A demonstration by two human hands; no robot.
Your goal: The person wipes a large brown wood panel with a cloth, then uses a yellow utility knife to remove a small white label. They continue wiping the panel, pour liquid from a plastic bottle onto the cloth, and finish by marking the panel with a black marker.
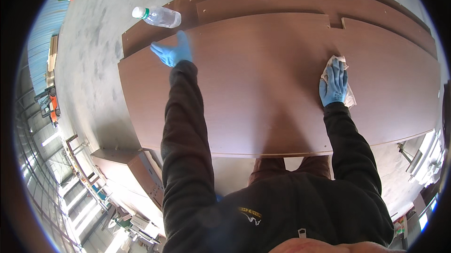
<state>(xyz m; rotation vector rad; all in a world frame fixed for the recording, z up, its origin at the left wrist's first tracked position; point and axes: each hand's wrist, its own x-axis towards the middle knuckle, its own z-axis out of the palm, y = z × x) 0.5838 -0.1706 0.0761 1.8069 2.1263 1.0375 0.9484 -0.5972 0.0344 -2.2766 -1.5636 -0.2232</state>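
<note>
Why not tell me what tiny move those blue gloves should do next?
I'd say the left hand might reach a little farther to the bottle: it looks open, thumb apart from the fingers, with the bottle just beyond. Meanwhile the right hand lies on the cloth on the brown board.

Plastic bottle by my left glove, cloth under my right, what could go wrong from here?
The bottle appears to lie on its side, its cap end seemingly past the edge of the rear brown panel, so it might roll off. Your open left hand is close by and could knock it. The cloth under your right hand is near the notch in the front panel, so it might snag on a corner if pushed that way.
</note>
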